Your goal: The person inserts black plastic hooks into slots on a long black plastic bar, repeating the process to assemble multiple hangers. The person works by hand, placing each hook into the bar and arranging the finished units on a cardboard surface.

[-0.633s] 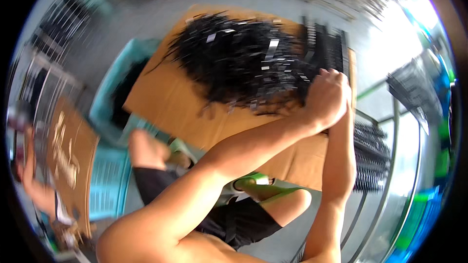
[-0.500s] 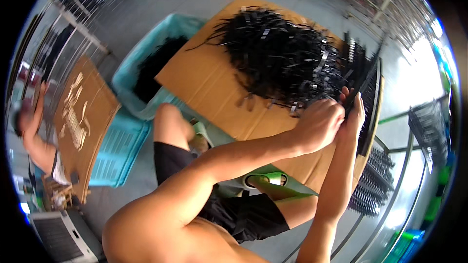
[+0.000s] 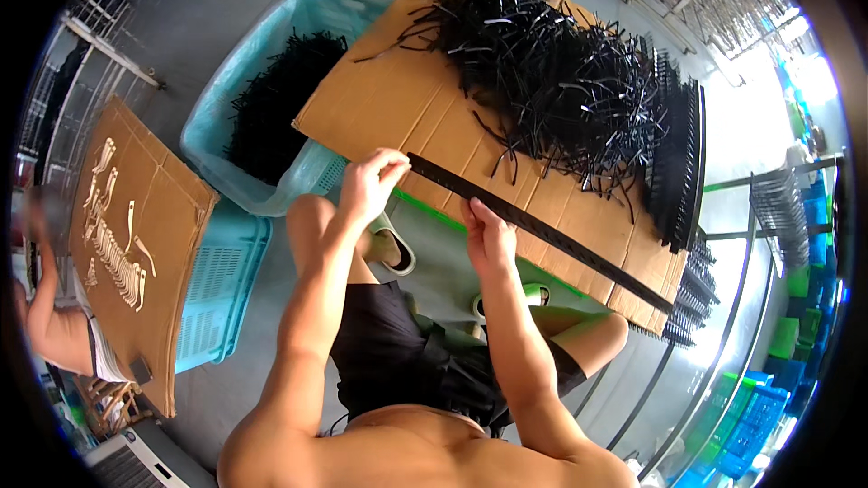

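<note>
A long, straight black bar [image 3: 561,240] with a row of slots lies slantwise across the front of the cardboard sheet [image 3: 389,99]. My left hand [image 3: 369,185] pinches its left end between thumb and fingers. Near the middle of the bar, my right hand [image 3: 493,233] has its fingers closed at the near edge; the fingertips are partly hidden. Beyond both hands spreads a large tangled heap of thin black strips [image 3: 561,81]. Comb-like black bars [image 3: 674,158] stand side by side at the heap's right, along the sheet's right edge.
A blue crate with a clear liner [image 3: 203,117], holding more black strips, stands at the left. Farther left, a second cardboard sheet [image 3: 172,217] with cream-coloured pieces rests on a turquoise crate [image 3: 221,285], beside another person [image 3: 59,325]. Metal rack rails [image 3: 741,307] run along the right.
My hands have come left and nearer from the sheet's right side and moved apart. The bar, blurred and steeply raised before, now lies slantwise across the sheet's front.
</note>
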Demonstrator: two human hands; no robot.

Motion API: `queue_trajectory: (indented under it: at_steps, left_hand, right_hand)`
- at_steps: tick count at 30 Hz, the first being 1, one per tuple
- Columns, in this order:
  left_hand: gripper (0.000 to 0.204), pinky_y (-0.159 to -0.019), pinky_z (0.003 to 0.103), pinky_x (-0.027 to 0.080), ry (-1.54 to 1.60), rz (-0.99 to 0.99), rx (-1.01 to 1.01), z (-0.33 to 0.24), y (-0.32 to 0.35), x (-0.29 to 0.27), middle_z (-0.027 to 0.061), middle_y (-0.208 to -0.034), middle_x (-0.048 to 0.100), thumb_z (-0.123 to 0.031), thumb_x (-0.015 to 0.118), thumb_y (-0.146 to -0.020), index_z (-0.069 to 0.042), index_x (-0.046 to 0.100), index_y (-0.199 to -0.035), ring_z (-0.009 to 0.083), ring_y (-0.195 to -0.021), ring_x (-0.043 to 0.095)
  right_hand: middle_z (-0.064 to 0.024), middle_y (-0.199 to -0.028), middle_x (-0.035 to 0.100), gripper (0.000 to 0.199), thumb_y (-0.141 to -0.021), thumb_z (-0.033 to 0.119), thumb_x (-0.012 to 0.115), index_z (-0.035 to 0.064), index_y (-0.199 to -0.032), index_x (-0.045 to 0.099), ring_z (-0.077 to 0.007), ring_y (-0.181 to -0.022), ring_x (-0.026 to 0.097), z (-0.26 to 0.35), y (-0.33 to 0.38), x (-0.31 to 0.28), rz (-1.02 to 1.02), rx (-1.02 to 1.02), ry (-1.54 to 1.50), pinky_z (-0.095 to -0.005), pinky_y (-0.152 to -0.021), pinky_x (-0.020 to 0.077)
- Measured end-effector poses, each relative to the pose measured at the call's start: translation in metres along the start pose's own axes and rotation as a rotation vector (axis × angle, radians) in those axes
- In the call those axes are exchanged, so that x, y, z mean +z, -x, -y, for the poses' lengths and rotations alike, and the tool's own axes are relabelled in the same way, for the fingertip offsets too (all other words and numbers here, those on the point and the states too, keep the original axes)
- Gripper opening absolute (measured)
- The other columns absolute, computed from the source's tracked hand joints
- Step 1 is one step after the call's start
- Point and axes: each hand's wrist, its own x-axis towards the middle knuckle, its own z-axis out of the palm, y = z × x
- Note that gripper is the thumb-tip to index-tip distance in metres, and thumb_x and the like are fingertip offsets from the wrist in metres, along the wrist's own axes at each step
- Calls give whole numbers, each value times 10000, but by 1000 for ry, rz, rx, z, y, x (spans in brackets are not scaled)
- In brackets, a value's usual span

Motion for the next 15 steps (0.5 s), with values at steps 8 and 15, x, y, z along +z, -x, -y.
queue_trajectory:
  at_steps: [8,15]
  left_hand:
    - [107,-661,327,529,-105,110,39,26,-41,22,143,-851,704,-102,674,-871,-15,653,-929,258,-770,698]
    - [171,-693,310,533,-42,-72,-160,40,-35,43,112,-838,712,-108,670,-878,-29,638,-1026,215,-805,707]
  right_hand:
    - [-86,-844,680,286,-971,261,579,-20,-963,631,-187,-746,661,77,-12,8,456,732,865,-269,-636,535]
    - [-141,-936,708,235,-895,160,570,53,-1075,677,-240,-818,691,106,-122,58,487,-345,1883,-344,-709,556]
